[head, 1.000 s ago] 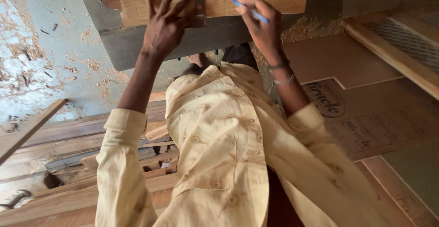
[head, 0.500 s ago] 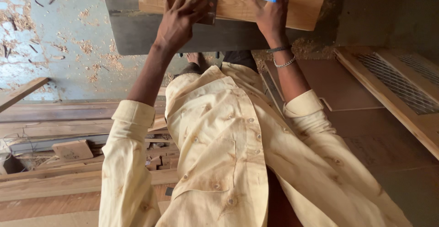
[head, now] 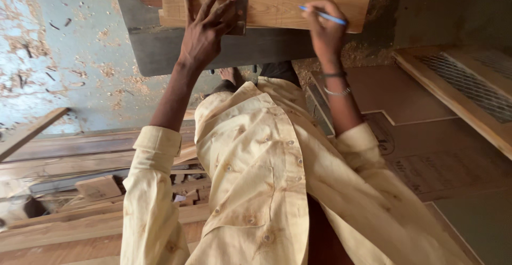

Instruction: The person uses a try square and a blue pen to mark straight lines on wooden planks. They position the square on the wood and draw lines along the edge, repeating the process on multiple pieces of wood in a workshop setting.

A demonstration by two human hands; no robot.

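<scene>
Pale yellow cloth fills the near view, the person's button-front shirt point(head: 256, 190) with its sleeves rolled at the forearms; to the left below it lie stacked timber offcuts point(head: 80, 190) and long boards, to the right flat brown sheet board point(head: 437, 153) on the floor, and a framed mesh panel point(head: 464, 89) beyond that. Farther out the dark bench point(head: 160, 46) shows its near edge, with sawdust-strewn floor point(head: 64, 57) open on its left; on the bench lies a light wooden plank point(head: 277, 3), its near long edge close to the bench edge and its right end cut square, short of the bench's right side. The left hand point(head: 205, 27) presses flat on the plank, fingers spread apart, pinning the metal try square point(head: 241, 3), whose blade runs across the plank's width; the right hand point(head: 326, 30) sits well to the right near the plank's end, fingers pinched together on a blue pen point(head: 322, 15) held over the wood; bare plank lies between the two hands.
</scene>
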